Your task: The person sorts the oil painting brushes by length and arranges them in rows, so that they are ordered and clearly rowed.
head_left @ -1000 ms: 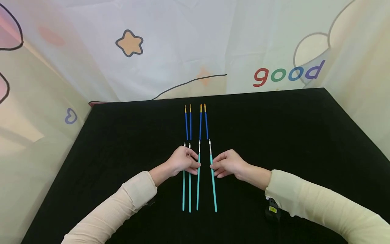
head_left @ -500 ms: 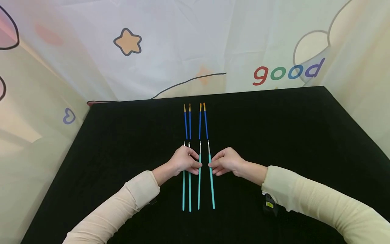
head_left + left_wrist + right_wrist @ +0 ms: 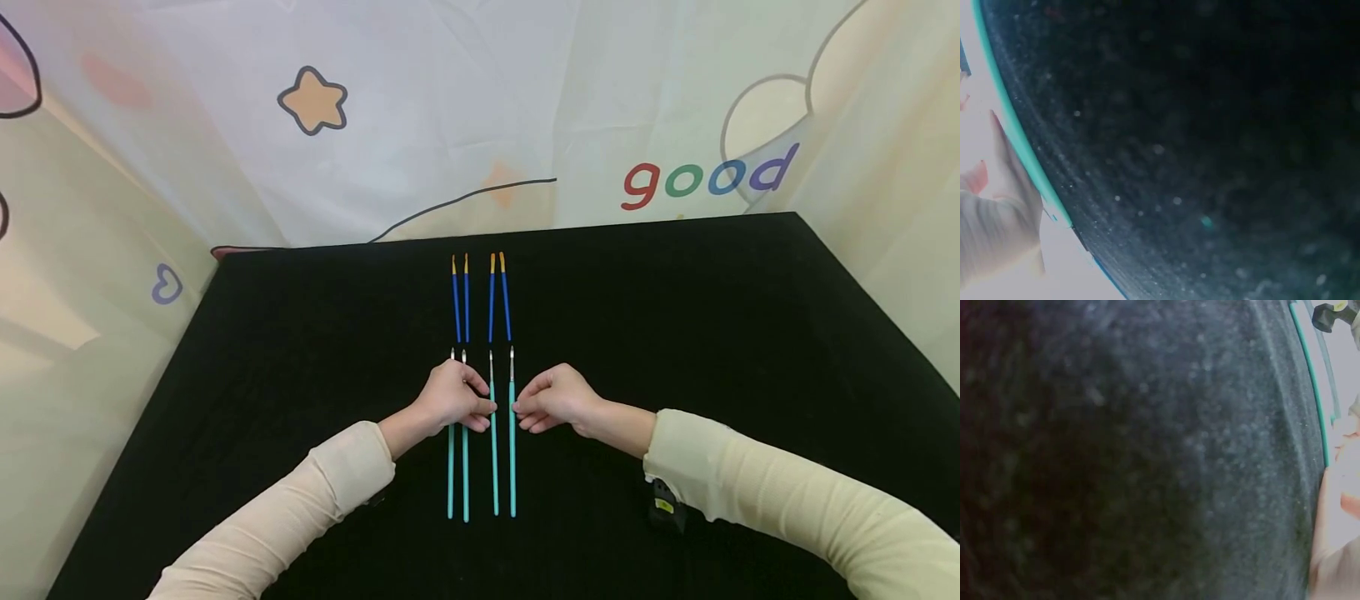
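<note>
Teal-handled paintbrushes with pale ferrules lie side by side, handles toward me, in the head view. My left hand (image 3: 453, 398) reaches across two of them, one being the outer teal paintbrush (image 3: 451, 475), and hides their middles. Its thumb and fingers pinch the inner left paintbrush (image 3: 494, 467). With its fingertips, my right hand (image 3: 558, 400) pinches the rightmost teal paintbrush (image 3: 513, 467) near mid-handle. A teal handle (image 3: 1019, 134) crosses the left edge of the left wrist view beside the hand (image 3: 997, 212). In the right wrist view another teal handle (image 3: 1315, 381) meets the fingers (image 3: 1322, 506).
Several short blue paintbrushes (image 3: 491, 312) with orange bristles lie beyond the teal ones, bristles pointing away. Black cloth (image 3: 675, 333) covers the table. A printed curtain (image 3: 450, 108) closes off the back and sides. A black device (image 3: 665, 507) sits under the right sleeve.
The rightmost teal paintbrush has moved left with my right hand and turned from slanted to nearly straight. The inner left one has shifted slightly right at its handle end. The blue paintbrushes stay put.
</note>
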Available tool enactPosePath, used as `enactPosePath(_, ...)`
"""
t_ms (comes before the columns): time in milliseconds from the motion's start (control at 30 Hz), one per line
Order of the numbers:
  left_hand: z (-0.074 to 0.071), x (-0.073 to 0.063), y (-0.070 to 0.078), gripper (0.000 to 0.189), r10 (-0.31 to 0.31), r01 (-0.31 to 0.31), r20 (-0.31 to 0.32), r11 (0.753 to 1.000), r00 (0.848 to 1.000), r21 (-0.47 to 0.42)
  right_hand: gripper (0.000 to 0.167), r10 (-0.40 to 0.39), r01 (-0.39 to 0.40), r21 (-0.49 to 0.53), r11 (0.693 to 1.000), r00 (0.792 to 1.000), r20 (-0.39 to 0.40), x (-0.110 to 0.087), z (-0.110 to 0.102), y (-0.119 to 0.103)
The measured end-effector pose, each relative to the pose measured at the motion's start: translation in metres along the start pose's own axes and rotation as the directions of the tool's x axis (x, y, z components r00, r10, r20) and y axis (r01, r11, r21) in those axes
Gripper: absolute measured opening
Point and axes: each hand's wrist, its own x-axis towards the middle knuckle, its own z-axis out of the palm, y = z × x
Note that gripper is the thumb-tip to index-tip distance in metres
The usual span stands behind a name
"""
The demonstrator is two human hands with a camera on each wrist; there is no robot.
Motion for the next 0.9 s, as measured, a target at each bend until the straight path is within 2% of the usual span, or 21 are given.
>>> enactPosePath(100, 0.0, -0.002, 0.002, 0.015, 0.004, -0.004, 0.015, 1.0, 1.0, 0.005, 0.013, -0.002, 0.002, 0.011, 1.0, 1.0, 0.007, -0.001, -0.002, 0.0)
enactPosePath(300, -0.003, -0.006, 0.007, 0.009, 0.065, -0.066, 0.049, 0.998, 0.997, 0.012, 0.016, 0.001, -0.002, 0.041, 0.999, 1.0, 0.004, -0.008, -0.011, 0.002)
enactPosePath(500, -0.009, -0.017, 0.012, 0.013, 0.092, -0.089, 0.07, 0.995, 0.993, -0.046, 0.018, -0.013, 0.012, 0.079, 0.997, 1.0, 0.013, -0.017, -0.02, 0.005)
enactPosePath(700, -0.015, -0.02, 0.01, 0.018, 0.119, -0.112, 0.059, 0.987, 0.991, -0.112, 0.023, -0.045, 0.039, 0.106, 0.994, 0.998, 0.048, -0.027, -0.025, -0.001)
enactPosePath(900, -0.024, -0.027, 0.004, 0.019, 0.144, -0.137, 0.03, 0.978, 0.989, -0.155, 0.024, -0.079, 0.072, 0.139, 0.988, 0.996, 0.048, -0.036, -0.032, -0.006)
